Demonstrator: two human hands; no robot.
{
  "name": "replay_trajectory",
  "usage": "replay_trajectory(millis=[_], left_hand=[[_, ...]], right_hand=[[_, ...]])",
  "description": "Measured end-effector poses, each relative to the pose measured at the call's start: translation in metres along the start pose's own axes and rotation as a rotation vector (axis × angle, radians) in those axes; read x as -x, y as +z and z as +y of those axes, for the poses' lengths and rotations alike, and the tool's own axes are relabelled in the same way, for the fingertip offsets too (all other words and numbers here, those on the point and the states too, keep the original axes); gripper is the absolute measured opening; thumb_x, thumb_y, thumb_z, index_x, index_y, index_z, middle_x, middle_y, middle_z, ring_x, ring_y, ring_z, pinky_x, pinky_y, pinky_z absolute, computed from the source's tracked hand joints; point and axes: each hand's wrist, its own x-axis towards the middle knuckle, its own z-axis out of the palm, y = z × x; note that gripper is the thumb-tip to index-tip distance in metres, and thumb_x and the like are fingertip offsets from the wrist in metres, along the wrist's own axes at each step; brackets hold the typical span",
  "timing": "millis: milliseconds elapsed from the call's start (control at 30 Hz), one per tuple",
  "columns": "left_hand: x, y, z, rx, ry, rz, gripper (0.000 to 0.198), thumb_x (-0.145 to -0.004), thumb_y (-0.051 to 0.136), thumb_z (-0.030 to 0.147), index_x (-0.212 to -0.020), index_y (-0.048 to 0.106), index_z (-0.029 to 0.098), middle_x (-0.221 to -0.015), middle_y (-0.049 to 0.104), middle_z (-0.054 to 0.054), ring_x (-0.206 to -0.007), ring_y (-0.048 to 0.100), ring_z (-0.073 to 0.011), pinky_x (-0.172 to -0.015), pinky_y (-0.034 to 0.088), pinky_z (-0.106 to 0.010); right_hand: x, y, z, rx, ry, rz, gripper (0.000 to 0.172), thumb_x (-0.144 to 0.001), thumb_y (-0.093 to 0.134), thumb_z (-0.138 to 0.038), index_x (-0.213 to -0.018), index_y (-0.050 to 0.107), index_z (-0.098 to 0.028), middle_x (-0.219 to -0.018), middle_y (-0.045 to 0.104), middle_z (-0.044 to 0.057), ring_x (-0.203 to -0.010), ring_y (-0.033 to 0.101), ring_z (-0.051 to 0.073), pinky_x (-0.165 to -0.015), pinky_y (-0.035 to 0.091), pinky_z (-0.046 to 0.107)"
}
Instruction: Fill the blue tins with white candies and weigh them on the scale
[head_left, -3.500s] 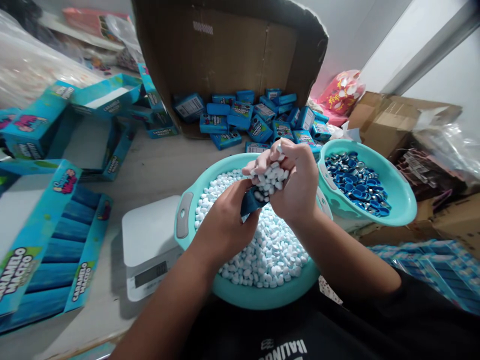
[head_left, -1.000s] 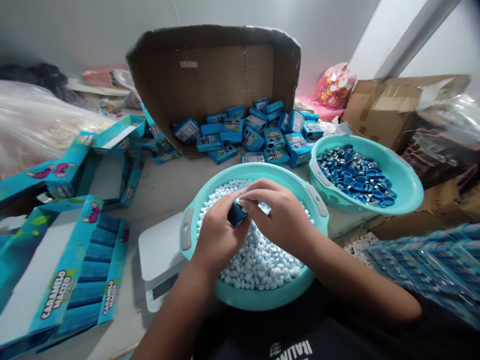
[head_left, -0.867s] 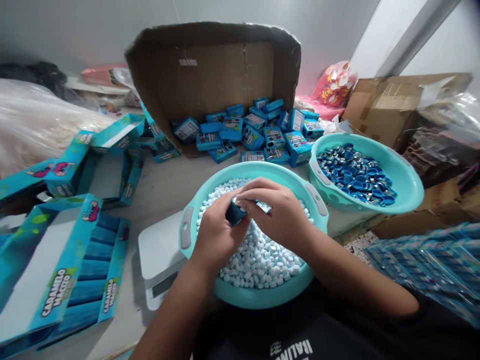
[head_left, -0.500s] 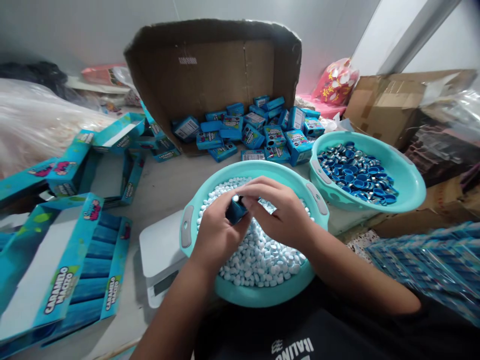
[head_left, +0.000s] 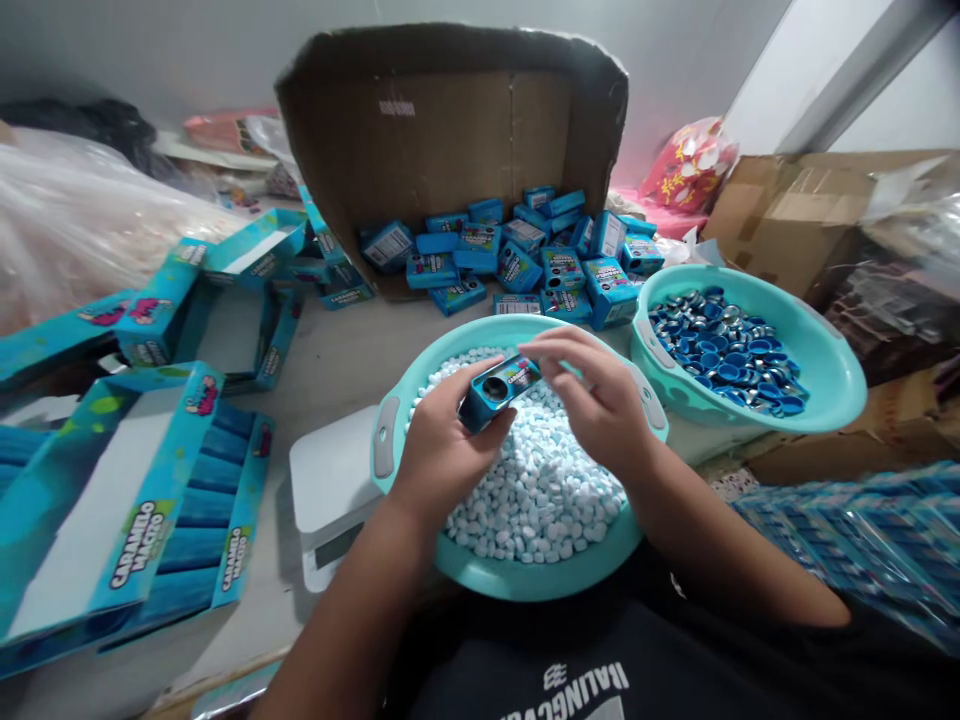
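Note:
My left hand (head_left: 442, 430) is wrapped around a small blue candy box (head_left: 514, 383), held tilted above the basin. A round dark opening shows on the side of the box turned up toward me. At the box's right end is my right hand (head_left: 592, 395), its fingers stretched out and slightly apart; whether the fingertips touch the box I cannot tell. Below both hands, a turquoise basin (head_left: 517, 585) holds a heap of pale blue-white candies (head_left: 525, 510).
A white scale (head_left: 330, 470) stands left of the basin. Behind is a cardboard box (head_left: 480, 130) with many small blue boxes. On the right sits a second turquoise basin (head_left: 832, 370) of blue caps (head_left: 727, 350). Printed display cartons (head_left: 97, 510) crowd the left.
The candy box has turned so its printed side and round opening now show. My right hand has shifted right and its fingers have straightened. The view has moved slightly.

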Motion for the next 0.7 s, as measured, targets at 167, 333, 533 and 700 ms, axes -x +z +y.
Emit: replay_trajectory(millis=[167,333,533,700], left_hand=[[0.0,-0.002,0.003,0.036,-0.043,0.107,0.046,-0.082,0.077,0.025,-0.127,0.068,0.024,-0.119,0.075,-0.006,-0.109,0.072,-0.0248,-0.1,0.058,-0.04],[-0.001,-0.003,0.0,0.039,-0.101,0.065,0.048,-0.081,0.076,0.024,-0.128,0.068,0.023,-0.122,0.075,-0.007,-0.114,0.07,-0.0269,-0.106,0.055,-0.045],[-0.002,-0.005,-0.001,0.018,-0.127,0.008,0.05,-0.082,0.074,0.025,-0.132,0.067,0.023,-0.129,0.072,-0.008,-0.12,0.068,-0.0293,-0.109,0.052,-0.048],[-0.002,-0.005,0.0,0.019,-0.102,-0.053,0.05,-0.082,0.071,0.021,-0.132,0.066,0.025,-0.129,0.072,-0.008,-0.119,0.068,-0.0283,-0.109,0.052,-0.049]], right_hand=[[0.006,-0.009,0.018,0.374,0.423,-0.35,0.036,-0.096,0.058,-0.038,-0.125,0.068,-0.018,-0.13,0.066,0.016,-0.124,0.06,0.031,-0.105,0.047,0.05],[0.019,-0.001,0.015,0.608,0.259,-0.86,0.03,-0.096,0.065,-0.041,-0.103,0.074,-0.013,-0.104,0.069,0.016,-0.095,0.066,0.03,-0.083,0.052,0.043],[0.011,-0.005,0.016,0.525,0.215,-0.795,0.01,-0.086,0.078,-0.024,-0.077,0.074,-0.02,-0.078,0.072,0.006,-0.07,0.064,0.02,-0.063,0.046,0.032],[-0.018,-0.029,-0.013,0.508,0.144,-0.676,0.005,-0.087,0.077,-0.025,-0.084,0.079,-0.022,-0.082,0.075,0.004,-0.073,0.065,0.018,-0.064,0.046,0.031]])
